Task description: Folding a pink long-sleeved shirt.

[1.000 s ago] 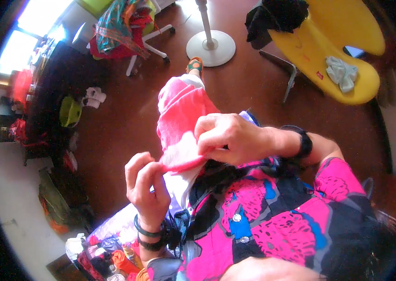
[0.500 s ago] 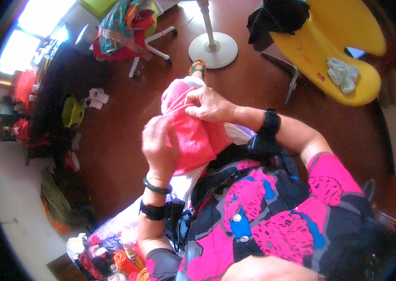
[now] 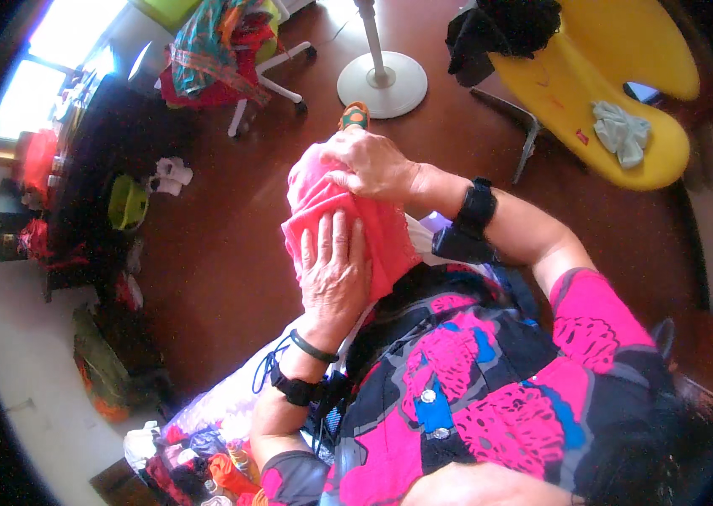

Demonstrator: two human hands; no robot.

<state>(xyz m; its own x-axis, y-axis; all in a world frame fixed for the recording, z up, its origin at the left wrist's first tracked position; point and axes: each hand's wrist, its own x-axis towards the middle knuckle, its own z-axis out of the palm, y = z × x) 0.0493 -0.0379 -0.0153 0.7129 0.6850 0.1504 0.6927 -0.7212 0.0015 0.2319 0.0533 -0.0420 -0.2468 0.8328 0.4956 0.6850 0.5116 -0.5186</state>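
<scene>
Head view: pink cloth (image 3: 390,240) at centre, partly folded. Left hand (image 3: 335,270) lies flat on it, fingers apart, pressing. Right hand (image 3: 373,164) at 12 o'clock clamps its top edge. Folding looks midway, not finished.

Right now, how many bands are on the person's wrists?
3. A black watch-like band sits on the right wrist. On the left wrist there is a thin dark band and, just below it, a thicker black band. Others may be hidden underneath.
</scene>
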